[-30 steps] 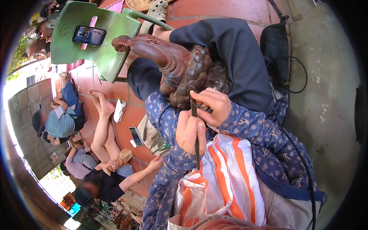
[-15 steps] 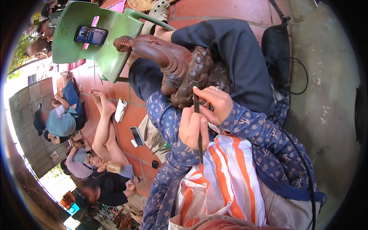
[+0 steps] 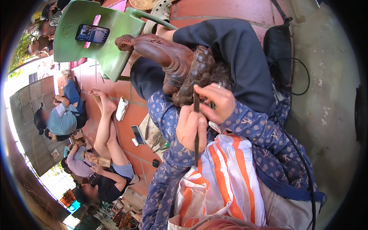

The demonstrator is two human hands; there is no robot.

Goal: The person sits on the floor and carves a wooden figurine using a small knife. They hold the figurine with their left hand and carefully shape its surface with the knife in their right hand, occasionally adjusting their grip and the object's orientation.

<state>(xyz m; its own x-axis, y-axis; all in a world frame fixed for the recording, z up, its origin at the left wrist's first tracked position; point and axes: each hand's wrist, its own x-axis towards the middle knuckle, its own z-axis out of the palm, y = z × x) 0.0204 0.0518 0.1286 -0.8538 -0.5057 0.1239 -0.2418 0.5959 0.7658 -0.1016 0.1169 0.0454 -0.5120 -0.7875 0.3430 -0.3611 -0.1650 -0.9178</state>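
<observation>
A dark brown carved wooden statue (image 3: 163,57) of a seated figure lies on its side across my lap, its head toward the left. Its knobbly base (image 3: 199,69) faces my hands. In my left hand (image 3: 190,128) is a narrow, flat, dark metal file (image 3: 196,143), fingers wrapped round its middle. My right hand (image 3: 218,101), with a ring on one finger, pinches the same file near its far end, at the edge of the base. That far tip is partly hidden by my right fingers, so its contact with the wood cannot be made out.
A green chair (image 3: 80,48) with a phone (image 3: 92,33) on it stands at upper left. Several hand tools (image 3: 159,143) lie on a mat, beside another phone (image 3: 137,135). Co-workers sit at left. A black cable (image 3: 295,149) runs along my right side. A white-and-orange striped cloth (image 3: 226,172) covers my lap.
The file has slid slightly back toward me and its near end has swung left. Both hands keep their hold. At left, the co-worker in black has shifted their arms.
</observation>
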